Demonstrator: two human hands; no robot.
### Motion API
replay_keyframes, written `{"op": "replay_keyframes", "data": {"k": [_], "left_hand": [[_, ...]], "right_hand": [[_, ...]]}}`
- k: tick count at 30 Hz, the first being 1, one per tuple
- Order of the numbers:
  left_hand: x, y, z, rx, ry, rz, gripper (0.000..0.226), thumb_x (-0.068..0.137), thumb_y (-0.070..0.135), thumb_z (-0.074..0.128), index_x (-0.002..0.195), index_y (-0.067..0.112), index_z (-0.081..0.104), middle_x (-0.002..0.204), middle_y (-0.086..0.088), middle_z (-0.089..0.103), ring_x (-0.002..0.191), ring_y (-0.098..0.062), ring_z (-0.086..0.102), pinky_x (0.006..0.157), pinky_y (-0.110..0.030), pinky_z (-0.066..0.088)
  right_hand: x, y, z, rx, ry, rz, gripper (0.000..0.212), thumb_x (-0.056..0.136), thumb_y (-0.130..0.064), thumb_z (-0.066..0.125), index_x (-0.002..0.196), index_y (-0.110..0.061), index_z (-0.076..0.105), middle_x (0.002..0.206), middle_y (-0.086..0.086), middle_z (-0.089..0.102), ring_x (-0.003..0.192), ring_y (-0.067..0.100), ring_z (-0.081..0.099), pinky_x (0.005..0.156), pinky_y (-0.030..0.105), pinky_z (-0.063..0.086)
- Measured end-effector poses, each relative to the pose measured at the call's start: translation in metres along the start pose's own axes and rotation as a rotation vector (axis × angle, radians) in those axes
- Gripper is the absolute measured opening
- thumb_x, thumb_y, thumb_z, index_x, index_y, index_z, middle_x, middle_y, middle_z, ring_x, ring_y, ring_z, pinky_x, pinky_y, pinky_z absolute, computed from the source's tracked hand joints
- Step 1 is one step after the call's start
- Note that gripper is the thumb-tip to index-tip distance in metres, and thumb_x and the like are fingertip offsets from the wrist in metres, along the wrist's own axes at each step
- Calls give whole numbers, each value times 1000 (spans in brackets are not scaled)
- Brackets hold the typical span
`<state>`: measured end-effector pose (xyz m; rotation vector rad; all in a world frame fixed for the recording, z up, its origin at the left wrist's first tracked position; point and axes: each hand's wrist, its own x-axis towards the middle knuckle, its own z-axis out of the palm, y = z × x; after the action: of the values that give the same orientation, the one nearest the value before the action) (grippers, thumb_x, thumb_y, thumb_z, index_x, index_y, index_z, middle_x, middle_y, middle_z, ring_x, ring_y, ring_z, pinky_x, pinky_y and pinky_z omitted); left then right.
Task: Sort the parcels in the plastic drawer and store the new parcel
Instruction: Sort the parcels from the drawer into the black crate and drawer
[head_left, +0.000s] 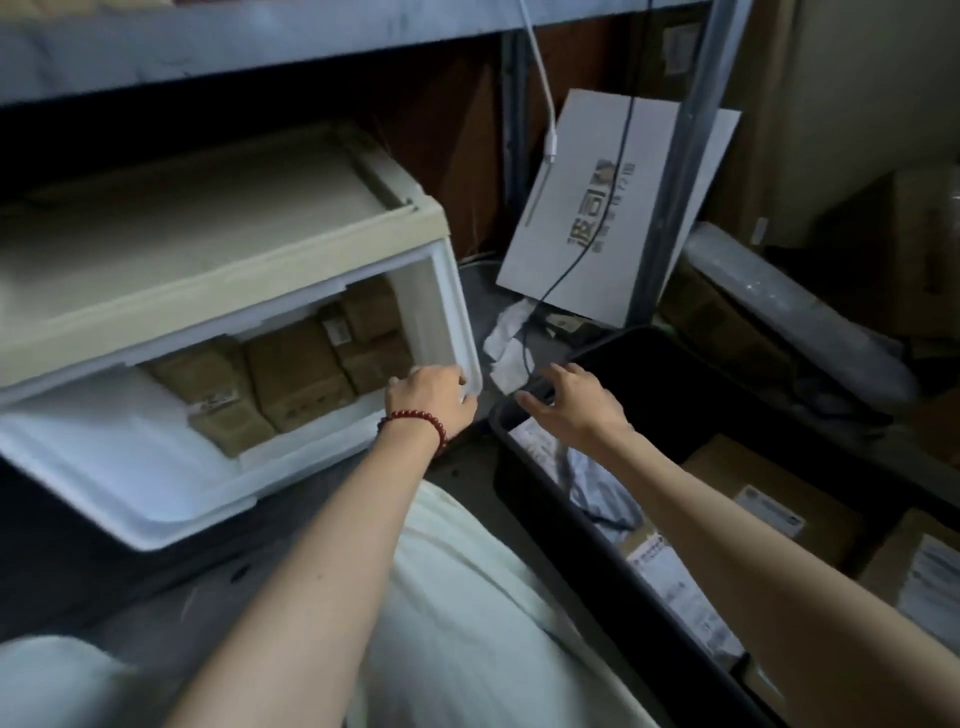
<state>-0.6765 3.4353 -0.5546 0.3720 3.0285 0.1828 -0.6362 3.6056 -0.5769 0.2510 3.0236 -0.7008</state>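
White cloth is covering the person's lap nearest the camera, and both bare forearms are reaching forward over it. To the right, a black crate is sitting on the floor, holding a grey poly mailer and labelled cardboard boxes. The new parcel is probably waiting among these, though I cannot tell which one it is.

The right hand is hovering at the crate's far rim, its fingers spread apart and holding nothing; whether they are touching the rim is unclear. The left hand, wearing a red bead bracelet, is gripping the front right corner of the plastic drawer, fingers curled over the edge.

The drawer is standing drawn out of its cream cabinet, and brown parcels are sitting packed toward its back right. Beyond it, crumpled paper is lying on the floor and a white flat carton is leaning against the shelf post.

With only one corner being held, the drawer is looking skewed. Pulling further that way could be twisting it in the frame until it jams, or dropping its front and sliding the parcels forward.
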Motion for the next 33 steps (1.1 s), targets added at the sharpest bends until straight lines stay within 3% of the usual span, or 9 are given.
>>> {"op": "replay_keyframes", "data": {"k": [6, 10, 16, 21, 25, 30, 33], "left_hand": [[-38, -96, -42, -48, 102, -233, 31, 94, 41, 50, 119, 26, 60, 124, -5, 62, 118, -28, 54, 96, -40, 42], [-67, -142, -47, -54, 104, -341, 31, 95, 41, 49, 121, 26, 58, 121, -3, 62, 114, -27, 55, 94, -37, 44], [-95, -190, -37, -89, 100, -453, 36, 95, 42, 49, 127, 26, 54, 127, -4, 59, 114, -27, 55, 95, -39, 45], [-97, -221, -19, -45, 41, -490, 51, 96, 43, 48, 142, 24, 37, 139, -7, 51, 122, -30, 51, 92, -39, 45], [-75, -224, -8, -259, 46, -550, 59, 96, 39, 51, 147, 21, 29, 142, -11, 45, 118, -28, 53, 78, -29, 43], [-31, -230, 10, -287, 6, -464, 63, 96, 39, 52, 150, 23, 23, 150, -9, 36, 126, -28, 48, 91, -34, 46], [-6, -251, 15, -295, -17, -464, 65, 95, 43, 50, 150, 26, 20, 151, -8, 35, 117, -25, 55, 77, -27, 49]], "right_hand": [[15, -90, 17, 65, -91, -177, 52, 92, -52, 52, 132, -18, 52, 133, 10, 52, 121, 29, 50, 97, 43, 46], [22, -139, 36, 70, -131, -236, 48, 92, -52, 52, 122, -15, 58, 127, 14, 57, 118, 33, 52, 94, 37, 45], [27, -196, 71, 62, -181, -310, 53, 90, -48, 55, 130, -13, 53, 137, 17, 49, 126, 34, 44, 99, 38, 42], [41, -211, 101, 5, -216, -267, 66, 82, -56, 50, 132, -12, 47, 133, 15, 48, 122, 37, 41, 96, 42, 41], [51, -216, 108, 32, -175, -182, 69, 87, -56, 52, 140, -14, 38, 139, 16, 40, 125, 37, 38, 100, 43, 38], [67, -221, 130, -8, -233, -136, 76, 91, -49, 57, 148, -11, 22, 152, 16, 23, 139, 33, 25, 110, 44, 31], [93, -231, 150, 0, -260, -130, 76, 91, -49, 57, 147, -11, 23, 150, 16, 25, 139, 32, 25, 109, 44, 33]]}}
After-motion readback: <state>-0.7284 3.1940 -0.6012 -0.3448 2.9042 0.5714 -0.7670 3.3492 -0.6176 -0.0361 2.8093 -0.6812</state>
